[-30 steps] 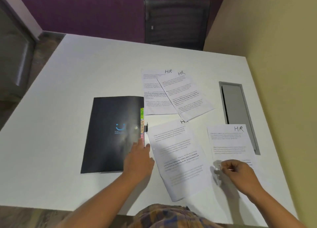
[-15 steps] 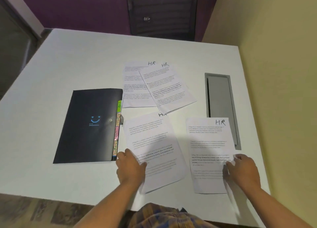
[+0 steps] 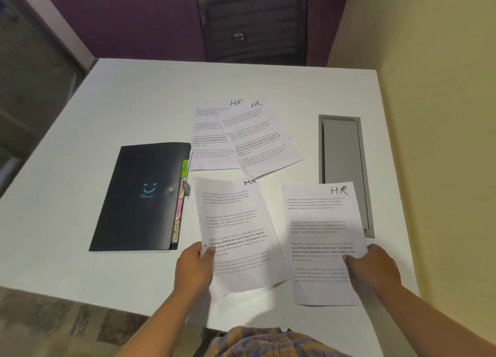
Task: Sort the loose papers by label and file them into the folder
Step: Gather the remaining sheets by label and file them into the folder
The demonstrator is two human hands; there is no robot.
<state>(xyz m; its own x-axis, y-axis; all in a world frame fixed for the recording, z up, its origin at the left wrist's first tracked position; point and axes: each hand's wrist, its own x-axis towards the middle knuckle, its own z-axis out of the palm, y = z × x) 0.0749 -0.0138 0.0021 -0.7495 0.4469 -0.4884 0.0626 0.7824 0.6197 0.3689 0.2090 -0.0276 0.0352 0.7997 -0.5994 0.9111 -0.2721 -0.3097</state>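
A black folder with a blue smiley and coloured index tabs along its right edge lies closed on the white table. Several printed sheets marked HR lie to its right. My left hand pinches the left edge of the middle sheet, whose lower part is lifted off the table. My right hand grips the right edge of the right sheet, thumb on top. Two overlapping HR sheets lie further back, untouched.
A grey recessed cable hatch sits in the table at the right, partly under the right sheet. A black mesh chair stands behind the far edge. A yellow wall runs along the right side.
Both hands went from resting flat on the two near sheets to pinching their edges, and the sheets' lower ends have lifted. Earlier my left hand left the folder's edge.
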